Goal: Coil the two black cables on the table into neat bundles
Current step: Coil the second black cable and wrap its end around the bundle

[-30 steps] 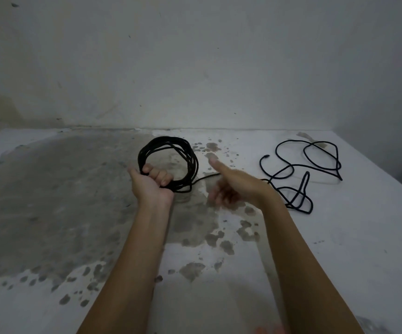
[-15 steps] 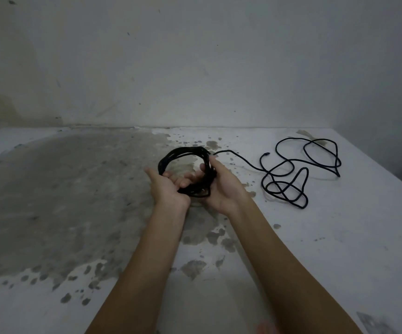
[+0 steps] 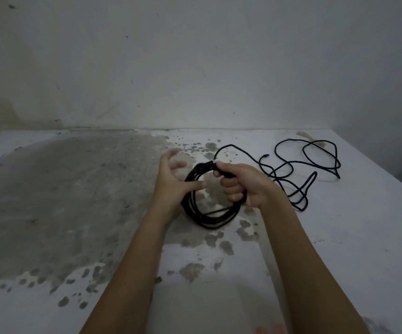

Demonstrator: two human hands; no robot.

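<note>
Our right hand (image 3: pixel 245 186) grips the coil (image 3: pixel 209 221) of cable, fingers (image 3: pixel 231 189) curled round its upper right side. Our left hand (image 3: pixel 171 186) spreads open at the coil's left, thumb touching it. Loose cable (image 3: pixel 298 162) sprawls on the bench (image 3: pixel 50 189), right of the coil.

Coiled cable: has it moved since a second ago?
Yes. The coiled cable shifted right, away from the large grey stain, passing from left hand to right hand.
</note>
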